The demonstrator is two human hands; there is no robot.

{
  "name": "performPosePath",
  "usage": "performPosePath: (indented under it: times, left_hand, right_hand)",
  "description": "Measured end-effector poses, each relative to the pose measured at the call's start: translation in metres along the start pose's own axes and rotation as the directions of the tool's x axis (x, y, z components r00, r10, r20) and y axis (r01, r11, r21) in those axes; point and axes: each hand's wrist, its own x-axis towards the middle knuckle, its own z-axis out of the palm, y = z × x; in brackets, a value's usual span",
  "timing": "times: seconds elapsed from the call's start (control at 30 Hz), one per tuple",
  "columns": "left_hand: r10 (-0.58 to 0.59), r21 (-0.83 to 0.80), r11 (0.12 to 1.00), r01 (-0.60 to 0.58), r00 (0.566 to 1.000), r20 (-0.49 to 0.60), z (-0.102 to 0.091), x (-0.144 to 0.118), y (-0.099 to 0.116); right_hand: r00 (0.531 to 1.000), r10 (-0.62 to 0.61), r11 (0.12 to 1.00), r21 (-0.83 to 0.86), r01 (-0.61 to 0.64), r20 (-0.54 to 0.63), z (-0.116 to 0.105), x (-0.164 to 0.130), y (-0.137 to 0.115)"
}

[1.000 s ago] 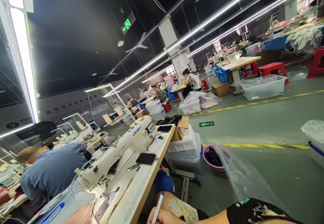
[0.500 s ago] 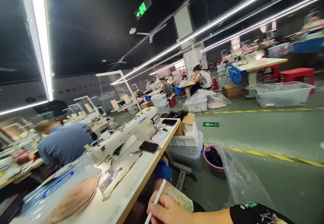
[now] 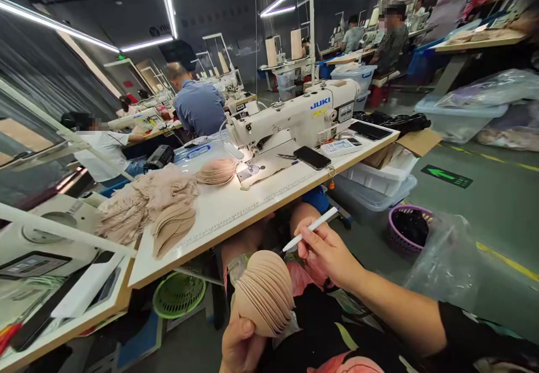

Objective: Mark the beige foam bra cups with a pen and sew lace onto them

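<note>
My left hand [image 3: 240, 342] grips a stack of beige moulded bra cups [image 3: 266, 294] over my lap, thumb on the near side. Held between the fingers of my right hand [image 3: 326, 246] is a white marker pen [image 3: 311, 228], its tip pointing left and down, a little above and right of the cups and apart from them. Beyond them, on the white table [image 3: 227, 215], stands a sewing machine [image 3: 290, 114] with its lamp lit. More nested beige cups [image 3: 217, 172] lie left of its needle, and another stack of cups [image 3: 174, 227] sits nearer the table's left end.
Beige lace fabric [image 3: 138, 199] is heaped on the table's left. A black phone [image 3: 312, 157] lies before the machine. Below are a green basket [image 3: 179, 294] and, to the right, a purple basket [image 3: 406, 227]. Several co-workers sit at other machines, one in a blue shirt [image 3: 197, 106].
The view has swung left and down. My left hand and its stack of cups have come into view. My right hand still holds the marker pen, now beside the cups.
</note>
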Motion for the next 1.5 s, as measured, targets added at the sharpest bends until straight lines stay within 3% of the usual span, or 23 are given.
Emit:
performPosePath:
  times: [0.17, 0.33, 0.47, 0.6, 0.67, 0.8, 0.97, 1.2, 1.33, 1.5]
  left_hand:
    - [0.022, 0.055, 0.998, -0.024, 0.999, 0.031, -0.009, 0.008, -0.010]
    - [0.036, 0.078, 0.996, -0.036, 0.999, 0.004, -0.012, 0.006, -0.014]
    - [0.054, 0.088, 0.995, -0.056, 0.998, 0.033, -0.005, 0.009, -0.010]
    - [-0.010, 0.127, 0.992, -0.004, 0.994, 0.108, 0.011, 0.009, -0.003]
    - [-0.017, 0.136, 0.991, 0.001, 0.992, 0.122, 0.016, 0.009, 0.000]
    - [-0.020, 0.151, 0.989, 0.003, 0.993, 0.113, 0.020, 0.009, 0.001]
    - [-0.005, 0.147, 0.989, -0.007, 0.997, 0.079, 0.019, 0.009, -0.001]
    - [0.071, 0.064, 0.995, -0.072, 0.997, 0.007, 0.011, 0.008, -0.009]
    - [0.030, 0.085, 0.996, -0.031, 0.999, 0.014, 0.029, 0.005, -0.003]
    - [-0.007, 0.145, 0.989, -0.004, 0.997, 0.075, 0.052, 0.003, 0.005]
  right_hand:
    - [1.000, 0.013, 1.000, 0.018, -0.013, 0.023, 0.008, 0.003, -0.003]
    - [0.993, 0.110, 0.986, 0.122, -0.113, 0.032, 0.014, 0.001, -0.008]
    - [0.999, 0.032, 0.997, 0.078, -0.030, -0.023, 0.011, 0.001, -0.013]
    - [0.998, -0.055, 0.998, -0.040, 0.055, -0.002, 0.008, 0.000, -0.016]
    - [0.999, -0.040, 0.996, -0.074, 0.042, 0.022, 0.008, -0.002, -0.015]
    - [0.996, 0.041, 0.999, -0.005, -0.041, 0.077, 0.009, -0.004, -0.013]
    - [1.000, -0.017, 0.998, -0.055, 0.017, 0.004, 0.009, -0.004, -0.015]
    - [0.992, 0.087, 0.995, 0.038, -0.091, 0.088, 0.012, -0.010, -0.011]
    - [0.998, 0.043, 0.999, 0.006, -0.043, 0.034, 0.012, -0.010, -0.012]
    - [0.994, 0.053, 0.998, -0.042, -0.049, 0.100, 0.015, -0.010, -0.013]
